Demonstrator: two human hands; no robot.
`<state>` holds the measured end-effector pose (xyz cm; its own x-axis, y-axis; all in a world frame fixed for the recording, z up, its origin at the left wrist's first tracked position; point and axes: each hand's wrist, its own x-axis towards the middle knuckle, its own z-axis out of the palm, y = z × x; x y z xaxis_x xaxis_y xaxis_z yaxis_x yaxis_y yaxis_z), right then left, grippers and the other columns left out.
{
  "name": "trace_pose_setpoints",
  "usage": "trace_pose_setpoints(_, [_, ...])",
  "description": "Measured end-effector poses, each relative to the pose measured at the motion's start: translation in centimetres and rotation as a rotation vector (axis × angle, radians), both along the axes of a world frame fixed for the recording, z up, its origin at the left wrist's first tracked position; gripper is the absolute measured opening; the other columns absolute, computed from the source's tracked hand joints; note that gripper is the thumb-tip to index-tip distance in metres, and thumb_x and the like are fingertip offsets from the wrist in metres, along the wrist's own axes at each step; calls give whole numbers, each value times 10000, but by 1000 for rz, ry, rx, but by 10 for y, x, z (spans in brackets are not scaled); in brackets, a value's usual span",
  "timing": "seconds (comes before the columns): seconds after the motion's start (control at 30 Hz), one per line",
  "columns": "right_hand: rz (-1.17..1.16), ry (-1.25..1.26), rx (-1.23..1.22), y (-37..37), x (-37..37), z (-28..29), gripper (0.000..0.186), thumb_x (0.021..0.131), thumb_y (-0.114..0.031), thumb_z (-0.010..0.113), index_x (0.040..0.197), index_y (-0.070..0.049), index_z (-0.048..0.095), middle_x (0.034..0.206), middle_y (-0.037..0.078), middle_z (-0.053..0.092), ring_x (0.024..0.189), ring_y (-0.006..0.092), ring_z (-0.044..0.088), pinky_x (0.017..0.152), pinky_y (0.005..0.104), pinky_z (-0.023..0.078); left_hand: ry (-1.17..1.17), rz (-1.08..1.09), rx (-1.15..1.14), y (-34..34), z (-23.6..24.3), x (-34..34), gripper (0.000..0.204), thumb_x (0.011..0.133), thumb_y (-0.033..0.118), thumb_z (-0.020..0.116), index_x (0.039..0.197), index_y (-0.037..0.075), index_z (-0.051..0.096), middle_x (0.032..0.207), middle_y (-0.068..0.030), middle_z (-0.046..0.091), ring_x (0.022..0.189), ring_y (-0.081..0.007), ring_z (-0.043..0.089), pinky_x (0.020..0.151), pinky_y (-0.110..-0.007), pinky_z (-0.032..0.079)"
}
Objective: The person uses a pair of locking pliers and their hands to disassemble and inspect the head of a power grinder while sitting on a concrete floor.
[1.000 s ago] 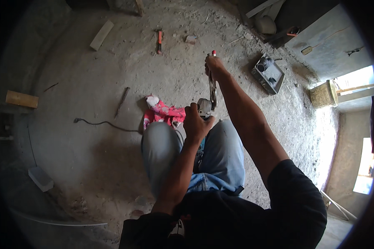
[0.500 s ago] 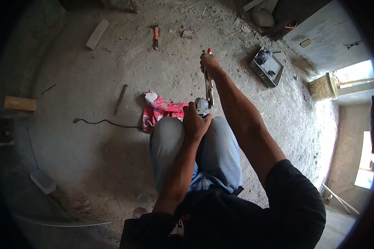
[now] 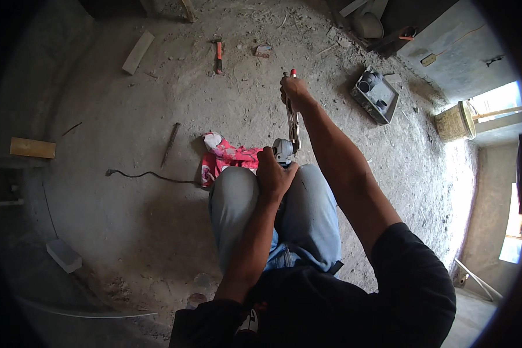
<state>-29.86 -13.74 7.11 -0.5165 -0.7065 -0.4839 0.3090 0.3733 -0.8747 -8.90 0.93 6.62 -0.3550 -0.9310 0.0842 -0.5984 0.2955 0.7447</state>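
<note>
Between my knees, my left hand [image 3: 274, 175] is closed around the body of a grey power tool that looks like an angle grinder [image 3: 282, 149]. Its metal head points away from me. My right hand [image 3: 296, 91], arm stretched forward, grips the handles of long metal locking pliers [image 3: 293, 124]. The pliers' jaws meet the side of the grinder head; the exact bite is too small to make out. A red tip sticks out beyond my right fist. Pink patterned cloth [image 3: 232, 155] lies on the floor left of the grinder, beside my left knee.
A black cord [image 3: 151, 174] runs left from the cloth. Ahead lie a hammer [image 3: 218, 57] and a rusty rod [image 3: 170, 145]. To the right are a tray [image 3: 379, 104] with pipe fittings and a bucket [image 3: 455, 122]. Wooden pieces [image 3: 33, 148] lie at left.
The whole view has shifted slightly, with floor objects sitting a little lower and further right. Both hands keep their grips on the grinder and the pliers, in nearly the same pose.
</note>
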Motion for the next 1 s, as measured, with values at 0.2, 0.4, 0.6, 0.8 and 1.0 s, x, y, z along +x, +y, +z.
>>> trace_pose_setpoints(0.2, [25, -26, 95, -5, 0, -4, 213, 912, -197, 479, 720, -109, 452, 544, -3, 416, 410, 141, 388, 390, 325, 284, 146, 91, 86, 7, 3, -1, 674, 667, 236, 813, 1165, -18, 438, 1095, -230, 521, 1012, -422, 561, 878, -477, 477])
trace_pose_setpoints(0.4, [20, -13, 113, -9, 2, -7, 213, 907, -194, 458, 712, -109, 447, 553, 2, 422, 423, 142, 388, 401, 327, 298, 240, 29, -52, 7, -3, 2, 632, 671, 174, 828, 1159, 4, 464, 1100, -206, 525, 1031, -397, 550, 886, -459, 471])
trace_pose_setpoints(0.6, [17, -44, 104, -12, 7, -14, 226, 916, -206, 443, 710, -112, 439, 558, 1, 408, 424, 135, 374, 402, 318, 294, 183, 4, -72, 0, -7, 6, 599, 673, 183, 824, 1134, 14, 481, 1071, -195, 539, 1020, -396, 558, 865, -458, 480])
trace_pose_setpoints(0.8, [186, 499, -113, -4, -52, -70, 241, 893, -158, 537, 668, -116, 461, 551, -11, 437, 431, 124, 406, 411, 310, 306, 190, 2, -69, 2, -13, -15, 503, 670, 176, 792, 1031, 7, 485, 1001, -214, 542, 944, -417, 560, 812, -487, 488])
trace_pose_setpoints(1.0, [96, 796, -373, 15, -24, -45, 251, 914, -156, 523, 671, -123, 475, 570, -49, 443, 461, 65, 397, 434, 277, 314, 129, 38, -21, -4, -22, -10, 505, 671, 193, 786, 1020, 6, 473, 1012, -219, 539, 955, -416, 555, 816, -497, 484])
